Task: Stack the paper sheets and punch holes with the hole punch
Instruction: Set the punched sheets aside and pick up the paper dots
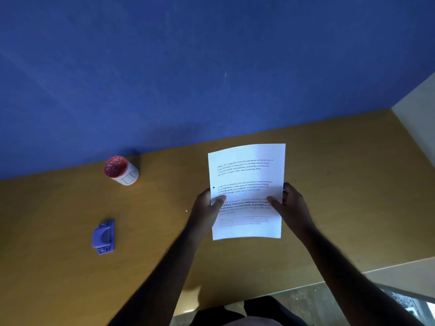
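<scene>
White printed paper sheets (247, 175) are held upright above the brown desk, right of centre. A small dark hole shows near their left edge. My left hand (208, 208) grips the left edge with the thumb on the front. My right hand (290, 205) grips the right edge the same way. How many sheets are in the bundle cannot be told. The purple hole punch (103, 237) lies on the desk at the left, well apart from both hands.
A red-rimmed cup (121, 170) with small bits inside stands at the back left, against the blue partition (188, 67). The wooden desk (353, 196) ends at a white wall on the right. The desk's front edge runs at the bottom, with my lap below.
</scene>
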The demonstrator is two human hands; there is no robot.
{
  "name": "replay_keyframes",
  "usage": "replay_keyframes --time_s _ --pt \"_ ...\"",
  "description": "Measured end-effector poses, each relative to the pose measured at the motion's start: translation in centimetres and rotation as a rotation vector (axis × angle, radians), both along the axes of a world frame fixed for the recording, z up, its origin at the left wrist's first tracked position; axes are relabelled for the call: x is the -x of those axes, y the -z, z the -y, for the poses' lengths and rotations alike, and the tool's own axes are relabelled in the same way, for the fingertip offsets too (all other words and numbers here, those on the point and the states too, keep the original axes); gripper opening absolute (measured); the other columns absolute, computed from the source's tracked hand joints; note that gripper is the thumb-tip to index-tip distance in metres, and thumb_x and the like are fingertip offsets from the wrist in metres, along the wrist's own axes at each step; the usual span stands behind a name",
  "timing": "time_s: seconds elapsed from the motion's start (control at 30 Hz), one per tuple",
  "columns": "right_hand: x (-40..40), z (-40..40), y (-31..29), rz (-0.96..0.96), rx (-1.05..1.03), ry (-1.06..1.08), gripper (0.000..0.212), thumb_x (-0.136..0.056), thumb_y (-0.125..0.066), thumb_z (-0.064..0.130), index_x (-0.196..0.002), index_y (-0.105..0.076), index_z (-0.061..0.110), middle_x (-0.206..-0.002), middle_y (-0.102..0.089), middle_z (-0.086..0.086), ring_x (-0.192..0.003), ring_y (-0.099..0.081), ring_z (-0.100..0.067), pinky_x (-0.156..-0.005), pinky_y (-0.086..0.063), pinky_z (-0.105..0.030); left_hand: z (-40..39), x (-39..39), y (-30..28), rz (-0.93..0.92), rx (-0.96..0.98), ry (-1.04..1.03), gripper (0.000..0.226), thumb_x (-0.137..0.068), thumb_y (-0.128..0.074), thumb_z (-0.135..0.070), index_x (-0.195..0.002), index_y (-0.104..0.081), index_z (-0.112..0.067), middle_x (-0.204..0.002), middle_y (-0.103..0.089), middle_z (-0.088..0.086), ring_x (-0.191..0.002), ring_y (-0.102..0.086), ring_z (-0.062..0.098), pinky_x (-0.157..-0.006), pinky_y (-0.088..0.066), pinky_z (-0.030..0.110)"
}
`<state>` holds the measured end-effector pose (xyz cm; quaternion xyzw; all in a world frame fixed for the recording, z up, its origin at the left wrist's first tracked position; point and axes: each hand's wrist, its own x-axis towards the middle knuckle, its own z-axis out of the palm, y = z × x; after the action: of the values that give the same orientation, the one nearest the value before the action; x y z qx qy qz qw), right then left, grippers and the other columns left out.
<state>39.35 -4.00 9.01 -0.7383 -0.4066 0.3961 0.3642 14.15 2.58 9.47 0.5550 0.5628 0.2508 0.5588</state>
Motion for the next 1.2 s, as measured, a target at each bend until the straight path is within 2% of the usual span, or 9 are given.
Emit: replay_keyframes --time_s 0.13,0.23,0.4,0.57,0.7,0.83,0.9,1.07,1.2 --pt "-1.3 0.0 0.7 -0.063 0.06 0.023 0.035 -0.093 -0.074 0.009 -0.12 -0.053 0.016 -0.103 -0.075 0.003 -0.08 -0.075 -0.003 -0.058 -0.057 -0.018 -0.3 -1.5 1.4 0.008 0.091 -0.041 0.02 -0.1 -0.066 -0.021 -0.12 -0.071 -0.021 -0.111 -0.078 -0.013 -0.103 -0.074 0.004 -0.091 -0.059 0.031" --pt "-2.6 -0.1 1.7 -0.123 0.113 0.069 0.035 -0.094 -0.074 0.011 -0.12 -0.052 0.015 -0.102 -0.076 0.003 -0.072 -0.074 0.003 -0.054 -0.052 -0.014 -0.6 -2.9 2.6 0.016 0.156 -0.071 0.02 -0.097 -0.069 -0.024 -0.116 -0.073 -0.023 -0.109 -0.08 -0.01 -0.102 -0.076 0.011 -0.093 -0.061 0.04" --pt "-5.1 -0.4 3.8 -0.136 0.199 0.072 0.03 -0.095 -0.071 0.016 -0.121 -0.056 0.019 -0.105 -0.079 0.002 -0.079 -0.076 -0.007 -0.056 -0.053 -0.018 -1.3 -5.7 3.9 0.046 0.23 -0.108 0.019 -0.099 -0.067 -0.014 -0.113 -0.073 -0.025 -0.109 -0.08 -0.009 -0.102 -0.076 0.014 -0.086 -0.062 0.032" --pt "-7.5 -1.9 5.1 -0.093 0.229 0.074 0.031 -0.094 -0.071 0.019 -0.121 -0.056 0.022 -0.106 -0.078 0.001 -0.084 -0.076 -0.014 -0.061 -0.055 -0.028 -2.8 -8.3 5.3 0.033 0.258 -0.113 0.023 -0.098 -0.069 -0.016 -0.121 -0.07 -0.017 -0.112 -0.078 -0.004 -0.1 -0.076 0.015 -0.088 -0.063 0.04" --pt "-9.3 -3.6 6.0 -0.056 0.236 0.067 0.033 -0.094 -0.071 0.021 -0.124 -0.056 0.019 -0.105 -0.077 -0.001 -0.086 -0.075 -0.016 -0.059 -0.051 -0.028 -4.1 -10.2 5.9 0.038 0.255 -0.162 0.02 -0.097 -0.069 -0.012 -0.117 -0.069 -0.014 -0.112 -0.078 0.002 -0.1 -0.075 0.019 -0.087 -0.062 0.038" --pt "-10.8 -5.6 7.1 -0.032 0.229 0.042 0.032 -0.094 -0.071 0.018 -0.122 -0.055 0.018 -0.106 -0.076 -0.005 -0.084 -0.072 -0.014 -0.059 -0.048 -0.026 -5.4 -11.6 6.4 0.034 0.257 -0.195 0.016 -0.097 -0.067 -0.009 -0.11 -0.066 -0.018 -0.11 -0.077 0.002 -0.099 -0.075 0.021 -0.086 -0.06 0.038" --pt "-11.5 -6.6 7.4 -0.016 0.221 0.029 0.034 -0.094 -0.071 0.017 -0.124 -0.056 0.016 -0.107 -0.076 -0.005 -0.083 -0.071 -0.013 -0.059 -0.046 -0.025 -6.2 -12.1 6.9 0.02 0.251 -0.193 0.018 -0.097 -0.067 -0.009 -0.112 -0.065 -0.018 -0.11 -0.077 0.001 -0.098 -0.074 0.02 -0.085 -0.06 0.039" --pt "-12.5 -8.8 7.8 0.014 0.207 0.026 0.037 -0.095 -0.07 0.013 -0.129 -0.056 0.012 -0.102 -0.073 -0.003 -0.077 -0.065 0.0 -0.055 -0.043 -0.018 -7.9 -13.2 7.4 0.026 0.243 -0.212 0.027 -0.097 -0.063 0.0 -0.121 -0.061 -0.013 -0.103 -0.073 -0.005 -0.089 -0.071 0.007 -0.077 -0.057 0.025" --pt "-12.9 -10.1 8.0 0.009 0.187 0.025 0.038 -0.094 -0.069 0.01 -0.129 -0.056 0.008 -0.105 -0.073 -0.005 -0.082 -0.068 -0.014 -0.059 -0.045 -0.021 -9.1 -13.4 7.9 0.047 0.239 -0.211 0.034 -0.095 -0.062 0.004 -0.123 -0.062 -0.015 -0.103 -0.075 -0.009 -0.089 -0.072 0.004 -0.08 -0.057 0.025"
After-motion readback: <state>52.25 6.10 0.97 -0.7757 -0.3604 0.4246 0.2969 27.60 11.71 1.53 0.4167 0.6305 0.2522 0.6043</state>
